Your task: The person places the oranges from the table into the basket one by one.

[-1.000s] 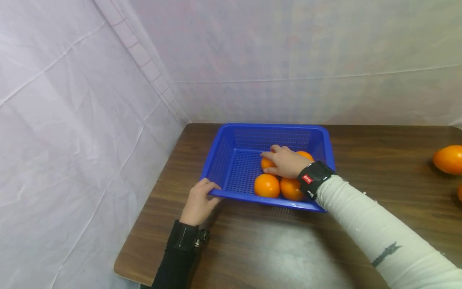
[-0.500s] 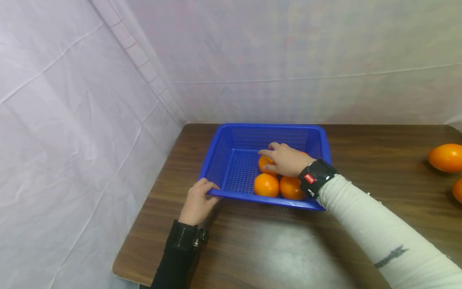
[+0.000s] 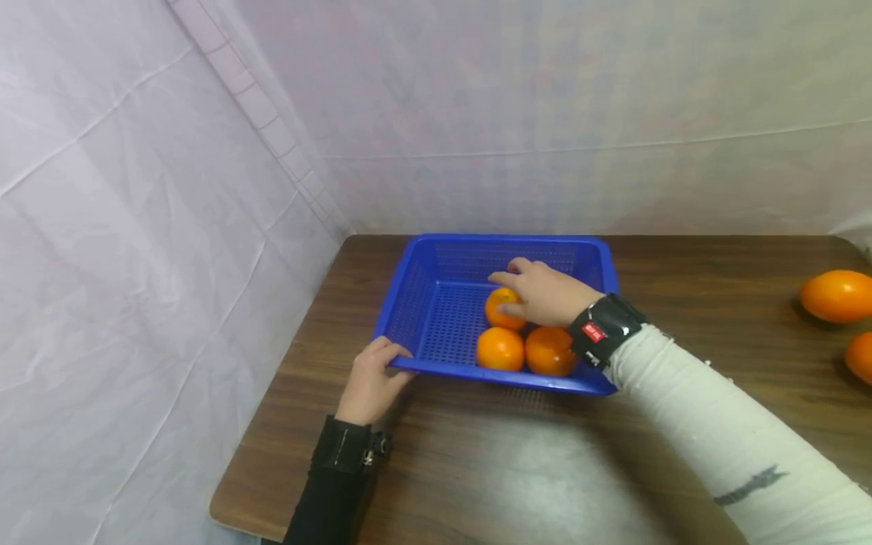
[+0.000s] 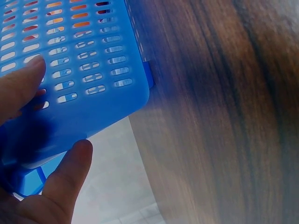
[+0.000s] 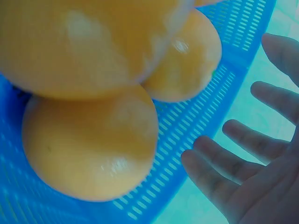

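A blue plastic basket (image 3: 436, 365) with slotted walls sits on the table. My left hand (image 3: 370, 384) grips its near-left corner, thumb and fingers on either side of the wall, as the left wrist view also shows. Inside, an orange (image 3: 500, 349) and another orange (image 3: 550, 351) lie along the near side, with a third orange (image 3: 502, 308) behind them. Over that third one hovers my right hand (image 3: 548, 294), holding nothing. In the right wrist view its spread fingers (image 5: 247, 144) stand apart from the oranges (image 5: 93, 144). The hand and wrist hide part of the basket's right side.
On the brown wooden table (image 3: 715, 303), an orange (image 3: 838, 296) and a second orange (image 3: 861, 357) lie at the far right. White sheeting (image 3: 545, 113) hangs behind the table, with more sheeting (image 3: 136, 265) along its left side.
My right hand has risen slightly away from the orange beneath it, leaving more of that orange in sight. My left hand keeps its grip on the basket corner. The head view has shifted slightly.
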`<action>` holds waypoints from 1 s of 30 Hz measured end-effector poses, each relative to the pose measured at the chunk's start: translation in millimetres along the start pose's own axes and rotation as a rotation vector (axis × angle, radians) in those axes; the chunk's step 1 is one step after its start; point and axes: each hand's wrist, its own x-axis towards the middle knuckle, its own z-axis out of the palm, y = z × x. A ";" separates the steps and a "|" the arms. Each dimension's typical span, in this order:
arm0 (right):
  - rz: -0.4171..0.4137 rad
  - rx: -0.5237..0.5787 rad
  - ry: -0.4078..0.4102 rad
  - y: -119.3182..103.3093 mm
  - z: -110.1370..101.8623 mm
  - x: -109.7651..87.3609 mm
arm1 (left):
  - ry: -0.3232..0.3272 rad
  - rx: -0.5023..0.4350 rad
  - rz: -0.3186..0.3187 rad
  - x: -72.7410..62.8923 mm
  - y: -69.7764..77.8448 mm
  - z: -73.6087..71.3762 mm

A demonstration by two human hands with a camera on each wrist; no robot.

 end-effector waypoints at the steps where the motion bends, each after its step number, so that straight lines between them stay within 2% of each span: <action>1: 0.000 -0.002 0.004 0.0 -2.2 -0.9 | -0.001 -0.002 -0.002 0.2 -0.1 0.2; 12: 0.043 0.013 0.012 2.8 -18.2 -16.7 | -0.005 -0.018 0.001 2.6 -0.1 1.1; 22: 0.047 -0.011 0.056 9.8 -24.8 -30.2 | -0.007 -0.017 0.006 3.5 -2.7 0.3; 30: 0.053 0.014 0.061 16.0 -27.4 -39.3 | 0.000 -0.023 0.011 3.3 -5.5 -0.2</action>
